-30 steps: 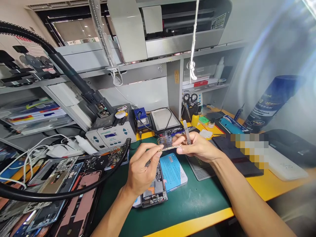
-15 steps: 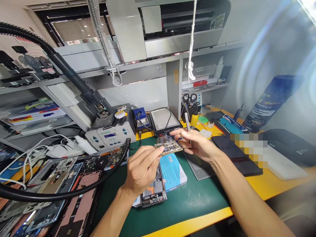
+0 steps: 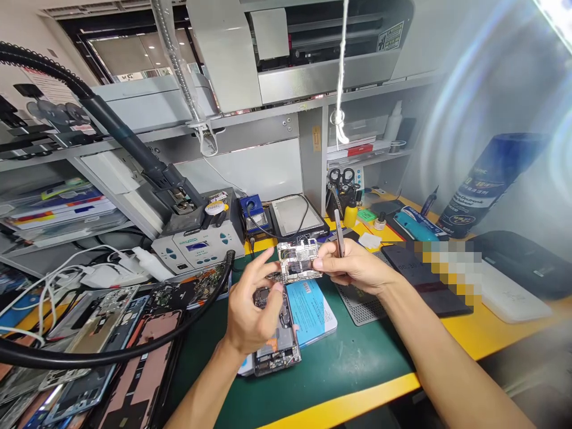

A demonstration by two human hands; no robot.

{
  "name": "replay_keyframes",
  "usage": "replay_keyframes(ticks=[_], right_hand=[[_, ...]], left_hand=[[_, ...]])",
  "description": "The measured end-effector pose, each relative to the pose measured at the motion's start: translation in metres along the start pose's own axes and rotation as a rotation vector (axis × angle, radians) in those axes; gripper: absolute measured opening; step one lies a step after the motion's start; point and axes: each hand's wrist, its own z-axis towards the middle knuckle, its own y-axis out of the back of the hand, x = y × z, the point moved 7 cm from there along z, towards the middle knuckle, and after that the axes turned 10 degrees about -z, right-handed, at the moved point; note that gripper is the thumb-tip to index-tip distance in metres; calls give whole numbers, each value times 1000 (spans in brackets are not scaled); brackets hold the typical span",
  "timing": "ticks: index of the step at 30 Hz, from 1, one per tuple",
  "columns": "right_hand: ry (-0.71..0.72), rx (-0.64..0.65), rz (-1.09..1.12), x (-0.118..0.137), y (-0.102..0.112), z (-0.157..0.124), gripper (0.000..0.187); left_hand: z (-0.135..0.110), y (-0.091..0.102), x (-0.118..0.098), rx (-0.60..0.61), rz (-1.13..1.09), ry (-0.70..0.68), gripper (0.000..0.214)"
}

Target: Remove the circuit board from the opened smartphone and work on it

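The person's right hand (image 3: pixel 353 262) is gripping a circuit board (image 3: pixel 299 261) by its right edge, the thumb pressing on the face that is turning toward the camera. The board is standing tilted up in the air above the green mat (image 3: pixel 348 375), between the two hands. The same hand is also holding a slim metal tool (image 3: pixel 339 232), apparently tweezers, which is sticking up past the fingers, pointing toward the far side.

The left hand (image 3: pixel 250 307) is opening around the board's left side, its thumb and forefinger spreading apart; whether any finger is touching the board one cannot tell.

Below the left hand, an opened phone (image 3: pixel 279 342) is lying on the near part of the work area, showing its inner parts, with a blue-and-white box (image 3: pixel 313 316) lying just to its right. Farther right, a perforated metal plate (image 3: pixel 360 307) is resting on the mat, partly under the right hand, and a black slab (image 3: pixel 424 280) is lying to the right of it. On the left, a black hose (image 3: pixel 134 356) is curving over stacked phone parts (image 3: pixel 134 375). A grey soldering station (image 3: pixel 196 241) is standing on the far left, and a yellow bottle (image 3: pixel 351 215) is standing beyond the right hand.
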Motion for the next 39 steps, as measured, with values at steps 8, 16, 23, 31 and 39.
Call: replay_keyframes(ticks=[8, 16, 23, 31, 39], right_hand=[[20, -23, -46, 0, 1, 0, 36], [-10, -24, -13, 0, 1, 0, 33], [-9, 2, -7, -3, 2, 0, 33], [7, 6, 6, -1, 1, 0, 30], [20, -54, -32, -3, 4, 3, 28]], left_hand=[[4, -4, 16, -37, -297, 367, 20], [3, -7, 15, -40, -315, 380, 22], [2, -8, 19, -15, -355, 419, 22], [4, -7, 19, -22, -296, 363, 20], [1, -5, 12, -47, -165, 186, 14]])
